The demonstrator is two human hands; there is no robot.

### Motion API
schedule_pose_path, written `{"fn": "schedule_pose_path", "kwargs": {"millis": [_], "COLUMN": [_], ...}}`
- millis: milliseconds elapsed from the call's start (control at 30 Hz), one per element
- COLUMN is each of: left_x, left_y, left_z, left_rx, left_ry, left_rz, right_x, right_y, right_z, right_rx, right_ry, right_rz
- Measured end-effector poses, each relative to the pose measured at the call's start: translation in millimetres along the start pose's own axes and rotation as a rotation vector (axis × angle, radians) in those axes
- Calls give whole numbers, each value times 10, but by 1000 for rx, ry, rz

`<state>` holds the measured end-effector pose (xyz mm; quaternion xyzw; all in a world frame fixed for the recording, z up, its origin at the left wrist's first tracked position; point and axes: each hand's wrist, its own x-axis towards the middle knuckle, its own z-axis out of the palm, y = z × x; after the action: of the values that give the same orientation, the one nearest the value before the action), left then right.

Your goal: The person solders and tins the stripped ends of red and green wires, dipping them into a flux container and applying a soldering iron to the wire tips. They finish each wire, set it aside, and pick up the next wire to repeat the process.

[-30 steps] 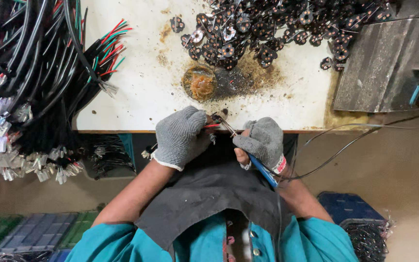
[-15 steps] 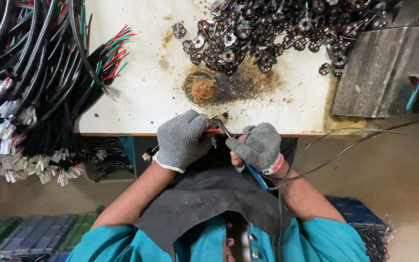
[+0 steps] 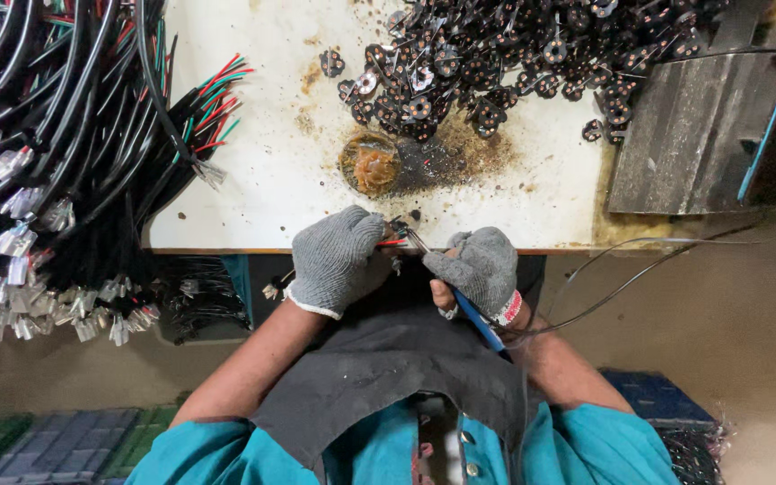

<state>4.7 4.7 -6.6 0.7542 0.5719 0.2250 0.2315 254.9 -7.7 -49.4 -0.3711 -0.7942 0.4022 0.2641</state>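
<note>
Currently, step: both gloved hands are working at the near edge of the counter [image 3: 253,193], seemingly soldering a wire end.
Left hand [image 3: 334,260]: closing around a small part with red wires [image 3: 392,242], just below the counter edge.
Right hand [image 3: 478,268]: gripping a blue-handled soldering iron [image 3: 473,314], its tip meeting the wires.
Landmark: a round rusty tin [image 3: 370,166] is sitting on the counter just above the hands.
Next move, as a judgement: holding the tip steady on the joint.
Surroundings: black round parts [image 3: 496,63] are piling beyond the tin; cable bundles [image 3: 56,153] are hanging left of it.
Hidden: the joint itself is too small to make out.
</note>
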Motion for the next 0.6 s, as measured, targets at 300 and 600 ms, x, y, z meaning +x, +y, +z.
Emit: {"fn": "schedule_pose_path", "kwargs": {"millis": [300,600], "left_x": [-16,4], "left_y": [-15,15], "left_z": [22,36], "left_rx": [-10,32], "left_ry": [43,64], "left_rz": [22,5], "right_x": [46,69], "right_y": [-4,-18], "right_z": [-14,-49], "right_rx": [-186,-196], "right_ry": [250,212], "right_rz": [-236,-286]}}
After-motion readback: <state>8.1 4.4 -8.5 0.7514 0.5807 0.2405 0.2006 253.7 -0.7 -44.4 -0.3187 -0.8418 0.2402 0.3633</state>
